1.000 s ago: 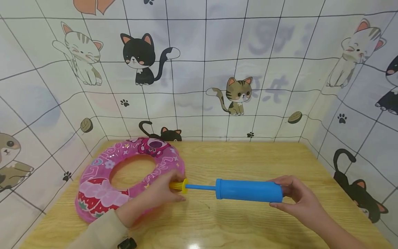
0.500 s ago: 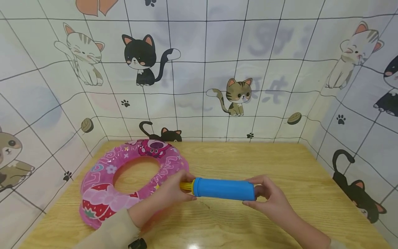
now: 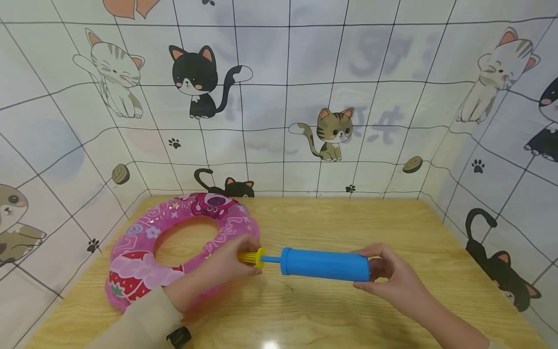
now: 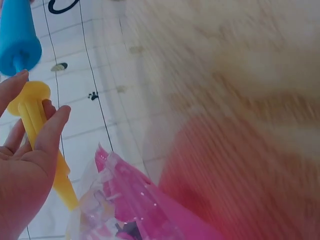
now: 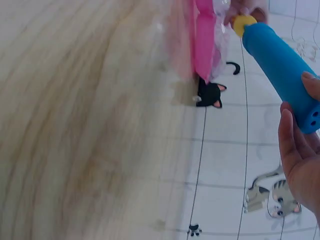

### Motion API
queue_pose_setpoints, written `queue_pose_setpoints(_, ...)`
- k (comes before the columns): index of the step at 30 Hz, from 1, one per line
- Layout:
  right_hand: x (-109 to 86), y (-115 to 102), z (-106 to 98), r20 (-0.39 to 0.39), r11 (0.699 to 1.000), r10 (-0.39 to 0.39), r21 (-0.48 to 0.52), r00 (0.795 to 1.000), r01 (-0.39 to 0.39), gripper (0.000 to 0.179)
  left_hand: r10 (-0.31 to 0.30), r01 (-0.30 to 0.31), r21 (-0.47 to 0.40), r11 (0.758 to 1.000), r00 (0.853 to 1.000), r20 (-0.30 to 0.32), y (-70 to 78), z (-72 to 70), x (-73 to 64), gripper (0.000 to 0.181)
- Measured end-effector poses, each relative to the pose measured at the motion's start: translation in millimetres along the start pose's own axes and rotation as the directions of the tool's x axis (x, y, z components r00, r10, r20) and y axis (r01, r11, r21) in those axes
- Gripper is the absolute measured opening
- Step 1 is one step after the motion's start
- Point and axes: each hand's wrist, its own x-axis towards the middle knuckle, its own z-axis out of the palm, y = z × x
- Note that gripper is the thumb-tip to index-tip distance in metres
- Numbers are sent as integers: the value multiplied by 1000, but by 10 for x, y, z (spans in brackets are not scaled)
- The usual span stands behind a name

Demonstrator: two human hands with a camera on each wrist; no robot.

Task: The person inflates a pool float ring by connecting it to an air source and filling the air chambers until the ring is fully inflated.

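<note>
A blue hand air pump (image 3: pixel 324 264) lies level across the two hands, over the table. My left hand (image 3: pixel 224 264) grips its yellow tapered nozzle (image 4: pixel 34 117), and a short length of thin blue rod (image 3: pixel 272 259) shows between the yellow collar and the barrel. The thumb and fingers of my right hand (image 3: pixel 394 281) hold the far end of the blue barrel (image 5: pixel 282 67). A pink inflatable swim ring (image 3: pixel 144 276) lies under and beside my left hand. In the left wrist view the nozzle's narrow end reaches the ring's clear plastic edge (image 4: pixel 90 220).
The light wood table (image 3: pixel 348 223) runs to a back wall (image 3: pixel 270 106) covered in a grid with cartoon cats. More of this covering stands on the left and right sides. A dark band (image 3: pixel 178 337) is on the left wrist.
The barrel first slid left until it met the yellow collar, hiding the rod. Now my right hand has drawn it back rightward, and part of the rod shows again. The ring shifted slightly with the left hand.
</note>
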Motion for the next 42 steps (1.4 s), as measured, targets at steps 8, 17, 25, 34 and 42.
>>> queue_pose_setpoints(8, -86, 81, -311, -2, 989, -134, -57, 991, 134, 56, -23, 23, 18, 1000, 1000, -11, -74, -135, -49, 41)
queue_pose_setpoints(17, -243, 245, -480, -32, 995, -93, -40, 995, 92, 54, 20, -19, 34, 999, 1000, -9, -182, -210, -92, 43)
queue_pose_setpoints(25, -209, 254, -215, -79, 999, 26, -38, 997, -29, 53, 30, -30, 72, 997, 1000, -3, -150, -189, -133, 51)
queue_pose_setpoints(34, -13, 109, 132, -49, 998, 51, 51, 998, -48, 53, 40, -40, 63, 997, 999, -1, -33, -126, -107, 55)
queue_pose_setpoints(42, 144, 39, 354, 2, 994, 87, 65, 996, -87, 54, 78, -79, 26, 997, 997, 27, 48, -37, -89, 57)
